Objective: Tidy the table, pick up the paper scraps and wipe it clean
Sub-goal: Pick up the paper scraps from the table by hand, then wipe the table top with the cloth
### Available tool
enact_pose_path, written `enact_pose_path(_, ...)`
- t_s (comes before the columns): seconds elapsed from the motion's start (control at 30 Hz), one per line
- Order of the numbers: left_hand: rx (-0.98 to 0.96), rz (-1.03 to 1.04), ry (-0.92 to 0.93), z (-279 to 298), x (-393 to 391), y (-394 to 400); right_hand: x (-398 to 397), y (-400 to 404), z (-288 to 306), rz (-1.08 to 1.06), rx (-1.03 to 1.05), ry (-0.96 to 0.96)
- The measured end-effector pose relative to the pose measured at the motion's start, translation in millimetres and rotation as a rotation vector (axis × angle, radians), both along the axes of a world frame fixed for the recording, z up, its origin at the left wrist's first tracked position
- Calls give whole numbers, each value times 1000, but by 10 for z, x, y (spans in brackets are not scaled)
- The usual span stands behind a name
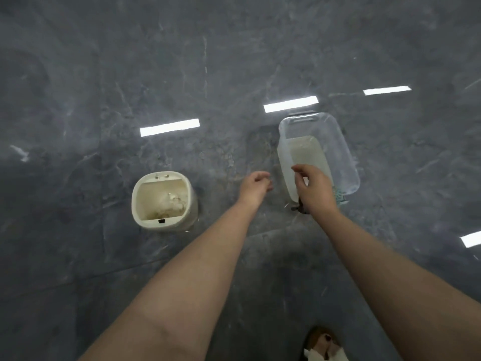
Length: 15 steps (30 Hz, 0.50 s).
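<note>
I look down at a grey marble floor. My left hand (256, 185) hangs with its fingers loosely curled and holds nothing, between a cream waste bin (164, 222) and a clear plastic tub (350, 162). Crumpled white paper scraps (173, 203) lie inside the bin. My right hand (316, 190) is over the tub's near rim with its fingers curled. A bit of teal cloth (340, 198) pokes out from under its little-finger side. Cloudy water (308, 152) fills the tub's bottom.
The tub's dark near handle (298, 208) shows below my right hand, and its far handle (303, 116) is at the top. My sandalled foot (324, 345) is at the bottom edge. Ceiling lights reflect as white bars on the glossy floor (234, 61).
</note>
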State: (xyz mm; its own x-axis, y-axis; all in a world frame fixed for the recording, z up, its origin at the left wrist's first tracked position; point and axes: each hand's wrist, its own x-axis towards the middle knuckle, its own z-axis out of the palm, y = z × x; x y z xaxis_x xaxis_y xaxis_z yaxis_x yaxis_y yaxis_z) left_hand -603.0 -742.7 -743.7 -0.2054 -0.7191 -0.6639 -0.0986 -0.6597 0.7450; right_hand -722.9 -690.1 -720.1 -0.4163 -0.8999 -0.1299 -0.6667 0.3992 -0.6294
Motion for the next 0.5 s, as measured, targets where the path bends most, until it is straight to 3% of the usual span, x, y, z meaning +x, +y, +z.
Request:
enact_pose_path(0.17, 45, -354, -222, -155, -554, 214, -461, 208, -103, -141, 248, 184)
enact_pose_path(0.27, 13, -399, -307, -157, -726, 287, -548, 301, -136, -148, 455, 310)
enact_pose_path(0.37, -49, -388, -386, -166, -773, 318, -583, 308, -172, -198, 503, 251)
enact_pose_path(0.5, -41, -489, -464, -137, -741, 270, -569, 264, -199, -326, 381, 46)
